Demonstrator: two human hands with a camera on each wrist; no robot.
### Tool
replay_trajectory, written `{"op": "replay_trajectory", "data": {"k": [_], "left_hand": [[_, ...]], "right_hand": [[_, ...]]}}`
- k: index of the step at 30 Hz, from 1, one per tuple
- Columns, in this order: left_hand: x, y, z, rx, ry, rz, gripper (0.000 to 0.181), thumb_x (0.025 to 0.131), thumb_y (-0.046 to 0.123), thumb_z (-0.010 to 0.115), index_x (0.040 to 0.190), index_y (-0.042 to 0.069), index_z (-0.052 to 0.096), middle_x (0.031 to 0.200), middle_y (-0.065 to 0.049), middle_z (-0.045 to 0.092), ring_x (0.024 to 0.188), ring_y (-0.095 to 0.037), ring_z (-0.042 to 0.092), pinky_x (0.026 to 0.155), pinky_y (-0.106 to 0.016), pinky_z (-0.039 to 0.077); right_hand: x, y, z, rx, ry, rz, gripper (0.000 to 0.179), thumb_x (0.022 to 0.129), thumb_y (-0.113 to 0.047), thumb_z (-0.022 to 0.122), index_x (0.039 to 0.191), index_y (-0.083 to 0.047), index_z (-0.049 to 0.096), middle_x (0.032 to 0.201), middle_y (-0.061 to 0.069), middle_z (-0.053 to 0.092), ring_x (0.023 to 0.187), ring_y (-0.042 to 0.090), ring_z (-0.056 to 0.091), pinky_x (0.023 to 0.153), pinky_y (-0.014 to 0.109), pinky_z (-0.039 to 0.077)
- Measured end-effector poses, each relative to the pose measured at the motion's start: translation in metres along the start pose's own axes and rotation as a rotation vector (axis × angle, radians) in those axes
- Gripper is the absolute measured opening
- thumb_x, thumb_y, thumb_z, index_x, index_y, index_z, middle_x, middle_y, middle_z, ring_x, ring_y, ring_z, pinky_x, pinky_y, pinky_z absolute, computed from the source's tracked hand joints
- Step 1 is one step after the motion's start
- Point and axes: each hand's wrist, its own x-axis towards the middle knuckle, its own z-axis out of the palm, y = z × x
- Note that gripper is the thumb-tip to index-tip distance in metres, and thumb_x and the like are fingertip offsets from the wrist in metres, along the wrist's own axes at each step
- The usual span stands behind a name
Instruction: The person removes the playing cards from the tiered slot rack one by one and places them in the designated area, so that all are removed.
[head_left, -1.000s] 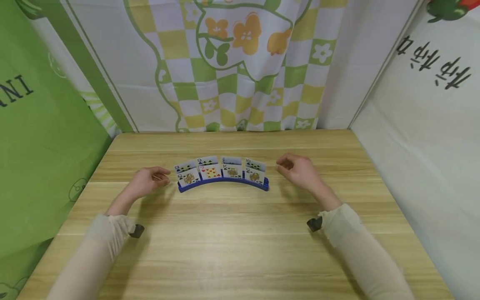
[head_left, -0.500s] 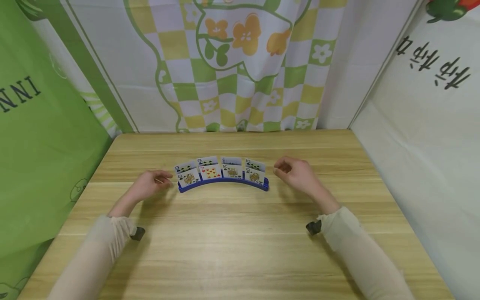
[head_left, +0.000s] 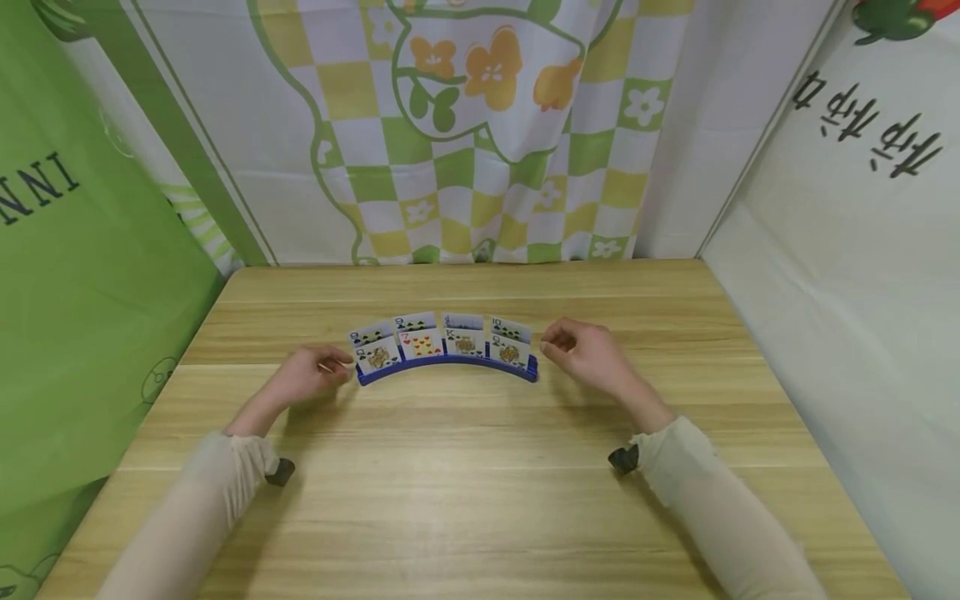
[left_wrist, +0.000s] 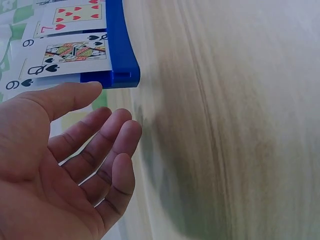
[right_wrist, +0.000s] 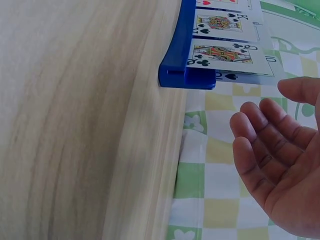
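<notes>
Blue rack [head_left: 442, 360] with 8 cards [head_left: 422, 343] on far half of table [head_left: 450, 500]; left hand [head_left: 306, 375] and right hand [head_left: 588, 354] empty, fingers loose, just beside its 2 ends. Looks like approach step; next move calls for even contact both sides.

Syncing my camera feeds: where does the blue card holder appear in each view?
Head: blue card holder, slightly left of and below centre.
Left wrist: top, left of centre.
Right wrist: top, just right of centre.
Shared landmark: the checkered curtain, only patches in left wrist.
</notes>
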Motion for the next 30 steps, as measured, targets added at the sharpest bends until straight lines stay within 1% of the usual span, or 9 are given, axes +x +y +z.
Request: {"op": "replay_trajectory", "data": {"k": [6,12,21,30], "left_hand": [[0.001,0.0,0.004,0.007,0.008,-0.004,0.033,0.092,0.02,0.07,0.118,0.0,0.068,0.1,-0.016,0.073,0.088,-0.025,0.069,0.075,-0.032,0.055],[0.0,0.002,0.007,0.011,0.005,-0.003,0.032,0.092,0.019,0.069,0.117,-0.001,0.069,0.099,-0.016,0.074,0.088,-0.025,0.07,0.077,-0.034,0.055],[0.001,0.002,0.011,0.006,-0.007,-0.035,0.036,0.091,0.021,0.07,0.119,-0.001,0.067,0.1,-0.017,0.073,0.087,-0.024,0.068,0.074,-0.031,0.053],[0.004,0.001,0.014,-0.007,-0.018,-0.049,0.041,0.09,0.024,0.071,0.12,-0.004,0.065,0.102,-0.019,0.073,0.085,-0.022,0.068,0.073,-0.03,0.053]], "right_hand": [[-0.001,-0.003,0.001,0.008,-0.004,-0.003,0.018,0.097,-0.027,0.063,0.105,-0.012,0.071,0.093,0.003,0.073,0.087,0.019,0.067,0.079,0.04,0.055],[-0.002,-0.006,0.004,0.04,-0.014,0.002,0.02,0.097,-0.029,0.063,0.106,-0.013,0.071,0.095,0.002,0.073,0.088,0.018,0.067,0.08,0.039,0.055],[-0.003,-0.009,0.007,0.041,-0.013,-0.007,0.019,0.097,-0.029,0.063,0.106,-0.014,0.071,0.095,0.001,0.073,0.088,0.018,0.067,0.079,0.039,0.055],[-0.002,-0.01,0.012,0.056,-0.012,0.002,0.017,0.097,-0.026,0.064,0.106,-0.013,0.07,0.094,0.002,0.073,0.087,0.017,0.066,0.078,0.038,0.055]]}}
